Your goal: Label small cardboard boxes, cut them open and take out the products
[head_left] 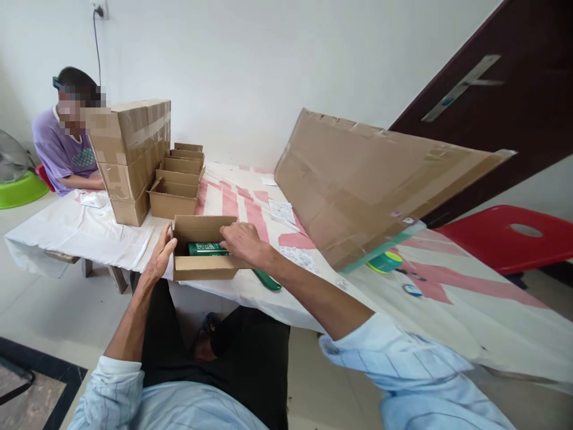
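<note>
An open cardboard box (206, 268) sits at the table's near edge, its back flap raised. Inside lies a green package (206, 249) with pale lettering, partly hidden by the front wall. My left hand (160, 255) holds the box by its left end, thumb at the corner. Over the box's right end is my right hand (244, 243), its fingers curled down inside by the green package's right end. What those fingertips grip is hidden. Under my right wrist, a green handle-like object (267, 280) sticks out beside the box.
Several open boxes (174, 203) stand in a row behind, beside stacked taped cartons (129, 155). A large cardboard sheet (358, 185) leans on the right; near it lie a green-yellow tape roll (385, 262) and a blue-white roll (412, 290). Another person (67, 143) sits at far left.
</note>
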{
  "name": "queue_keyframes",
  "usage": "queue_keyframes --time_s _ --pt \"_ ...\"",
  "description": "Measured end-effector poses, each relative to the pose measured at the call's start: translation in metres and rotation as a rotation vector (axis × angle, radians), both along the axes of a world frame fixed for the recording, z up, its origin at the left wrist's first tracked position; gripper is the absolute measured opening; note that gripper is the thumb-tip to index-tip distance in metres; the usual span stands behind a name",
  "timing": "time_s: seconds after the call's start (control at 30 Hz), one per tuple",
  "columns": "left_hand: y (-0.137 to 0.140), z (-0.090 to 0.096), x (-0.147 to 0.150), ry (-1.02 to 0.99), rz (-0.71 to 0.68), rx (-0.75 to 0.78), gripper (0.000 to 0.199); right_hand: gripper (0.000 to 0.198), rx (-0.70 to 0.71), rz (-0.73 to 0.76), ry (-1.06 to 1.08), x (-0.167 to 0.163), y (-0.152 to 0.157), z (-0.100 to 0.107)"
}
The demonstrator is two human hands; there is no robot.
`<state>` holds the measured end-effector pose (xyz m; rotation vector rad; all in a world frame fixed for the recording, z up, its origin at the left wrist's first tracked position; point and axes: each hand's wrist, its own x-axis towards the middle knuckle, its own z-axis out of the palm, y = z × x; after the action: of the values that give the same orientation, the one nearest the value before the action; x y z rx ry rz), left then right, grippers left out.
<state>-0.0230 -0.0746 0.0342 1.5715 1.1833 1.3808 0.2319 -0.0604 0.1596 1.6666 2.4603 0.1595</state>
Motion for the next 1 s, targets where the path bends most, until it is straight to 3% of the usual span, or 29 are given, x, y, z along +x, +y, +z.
queue_keyframes --time_s 0.17,0.3,0.43,0.5,0.6,0.7,0.77,0.9,1.0 --pt "-0.003 -0.003 -0.007 -0.162 -0.051 -0.082 0.092 0.031 -0.029 -0.060 0.084 0.025 0.009 0.003" --pt "-0.002 -0.005 -0.006 -0.255 -0.107 -0.107 0.091 0.032 -0.068 0.019 0.155 0.046 0.015 -0.005" --pt "-0.001 -0.008 -0.006 -0.294 -0.103 -0.118 0.088 0.041 -0.373 0.116 0.448 0.069 0.028 -0.008" --pt "-0.001 -0.009 -0.006 -0.307 -0.112 -0.117 0.087 0.045 -0.449 0.090 0.593 0.080 0.031 -0.007" --pt "-0.001 -0.009 -0.003 -0.295 -0.112 -0.116 0.086 0.041 -0.360 0.113 0.576 0.088 0.026 -0.005" --pt "-0.002 -0.008 0.000 -0.246 -0.091 -0.117 0.085 0.030 -0.205 0.166 0.311 0.078 0.016 -0.003" --pt "-0.001 -0.008 0.000 -0.215 -0.084 -0.129 0.087 0.028 -0.176 0.153 0.183 0.068 0.014 -0.002" --pt "0.003 -0.011 -0.003 -0.187 -0.090 -0.137 0.087 0.045 -0.333 0.060 0.380 0.068 0.024 0.003" --pt "0.005 -0.013 -0.003 -0.172 -0.094 -0.133 0.084 0.046 -0.333 0.027 0.451 0.081 0.029 0.004"
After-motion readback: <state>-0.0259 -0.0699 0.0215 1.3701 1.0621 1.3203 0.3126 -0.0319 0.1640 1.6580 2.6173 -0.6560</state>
